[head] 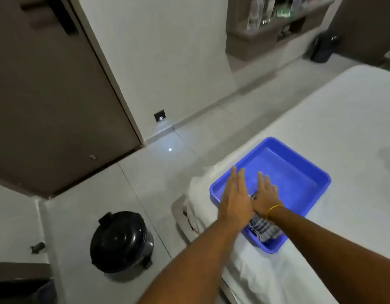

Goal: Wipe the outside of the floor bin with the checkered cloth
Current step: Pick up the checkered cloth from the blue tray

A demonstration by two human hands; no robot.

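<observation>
The left hand (236, 197) is stretched out flat, fingers straight and together, palm down over the near left part of the shallow blue plastic tray (308, 172); it grips nothing. Just beside it, the right hand (266, 195), a thin yellow band (275, 209) round its wrist, also lies open with fingers spread, pressed down into the tray. Whether its palm is actually touching the folded grey-and-white checkered cloth (263, 230) I cannot tell, since the wrist and forearm cover most of it. The cloth sits in the tray's near corner, showing between the two forearms.

The tray rests on the white sheet of the bed (343, 110), close to the bed's left edge, where the sheet bunches and hangs down.

Down on the pale tiled floor (145, 172), to the left of the bed and well apart from both hands, stands the small round floor bin with a glossy black domed lid (119, 240), lid closed. Behind it a dark brown door (47, 95) is shut, and a small dark wall socket (159, 116) is set low on the white wall.
</observation>
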